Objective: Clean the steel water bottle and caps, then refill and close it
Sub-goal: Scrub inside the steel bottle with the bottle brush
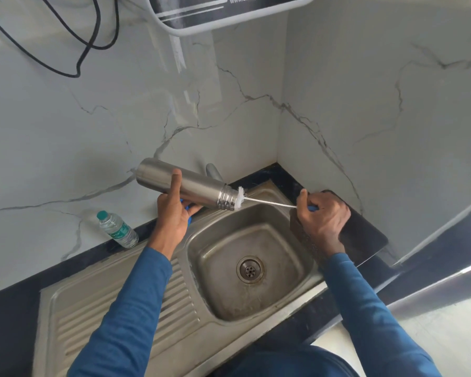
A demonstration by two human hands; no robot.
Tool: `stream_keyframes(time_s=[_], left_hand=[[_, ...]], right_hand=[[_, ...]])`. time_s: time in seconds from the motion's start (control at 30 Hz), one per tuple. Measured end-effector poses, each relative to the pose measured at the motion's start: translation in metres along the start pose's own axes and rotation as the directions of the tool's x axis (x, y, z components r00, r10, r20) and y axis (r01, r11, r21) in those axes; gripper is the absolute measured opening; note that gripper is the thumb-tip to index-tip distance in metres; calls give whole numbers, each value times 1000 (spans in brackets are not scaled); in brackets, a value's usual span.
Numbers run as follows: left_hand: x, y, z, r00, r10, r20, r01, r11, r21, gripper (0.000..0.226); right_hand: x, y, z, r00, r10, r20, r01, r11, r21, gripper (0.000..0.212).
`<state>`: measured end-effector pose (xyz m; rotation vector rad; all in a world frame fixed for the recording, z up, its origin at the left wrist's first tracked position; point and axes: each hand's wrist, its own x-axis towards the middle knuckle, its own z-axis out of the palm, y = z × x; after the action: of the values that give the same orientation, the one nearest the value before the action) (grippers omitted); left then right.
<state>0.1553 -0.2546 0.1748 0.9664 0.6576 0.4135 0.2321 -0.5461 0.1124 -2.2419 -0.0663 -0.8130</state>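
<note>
Marble-walled corner over steel sink (259,346), my left hand (172,216) gripping steel bottle (185,185) sideways, my right hand (324,216) clenched round bottle brush (267,201), white bristles at bottle mouth

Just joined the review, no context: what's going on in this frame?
A person is scrubbing the steel bottle over the sink. The left hand holds the uncapped bottle roughly level, mouth to the right; the right hand grips the bottle brush by its blue handle, white bristles at the mouth. A plastic water bottle stands on the counter to the left.
</note>
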Motion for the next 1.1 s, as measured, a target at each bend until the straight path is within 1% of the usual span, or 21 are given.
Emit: stream_keyframes(time_s=[0.07,0.13,0.27,0.37,0.43,0.5,0.57,0.7,0.77,0.83,0.87,1.0,1.03,1.1], left_hand=[[-2,-4,2,1000,-29,11,29,999,-33,52],[2,-3,-1,1000,-20,-6,20,999,-37,46],[9,1,-10,997,48,-60,-49,999,-6,40],[4,-8,-3,997,48,-68,-49,999,-22,46],[3,-16,0,997,42,-67,-46,998,-49,49],[3,-17,-2,995,54,-80,-58,997,-43,39],[5,-16,-4,993,70,-99,-76,995,-60,32],[4,-19,-1,992,66,-112,-77,992,-96,33],[2,-26,3,994,50,-97,-60,993,-104,38],[1,-30,3,993,70,-90,-78,993,-87,43],[1,-29,2,992,87,-90,-94,993,-76,42],[4,-23,-2,986,100,-132,-114,988,-102,34],[3,-25,-1,987,92,-133,-106,989,-101,36],[1,-31,2,989,72,-131,-86,991,-101,48]], right_hand=[[-6,-15,4,997,-78,9,78,997,11,51],[-10,-20,2,988,-155,11,155,988,17,50],[2,-6,-9,981,-183,-62,180,982,-52,53],[3,-11,-7,971,-221,-93,215,974,-73,52],[-3,-20,-3,957,-278,-87,273,960,-65,52],[-7,-21,-2,932,-351,-87,346,936,-63,52],[-2,-13,-7,933,-345,-105,337,938,-86,53],[2,-11,-14,947,-292,-132,278,954,-116,54],[-11,-19,-7,954,-282,-103,273,958,-92,52],[-21,-20,-1,949,-309,-54,305,950,-68,51],[-22,-15,-1,951,-306,-36,303,951,-65,51],[-11,7,-9,985,-172,-23,169,982,-85,52],[-12,5,-8,986,-164,-22,162,983,-85,52],[-18,-8,-1,980,-200,-7,199,978,-67,52]])
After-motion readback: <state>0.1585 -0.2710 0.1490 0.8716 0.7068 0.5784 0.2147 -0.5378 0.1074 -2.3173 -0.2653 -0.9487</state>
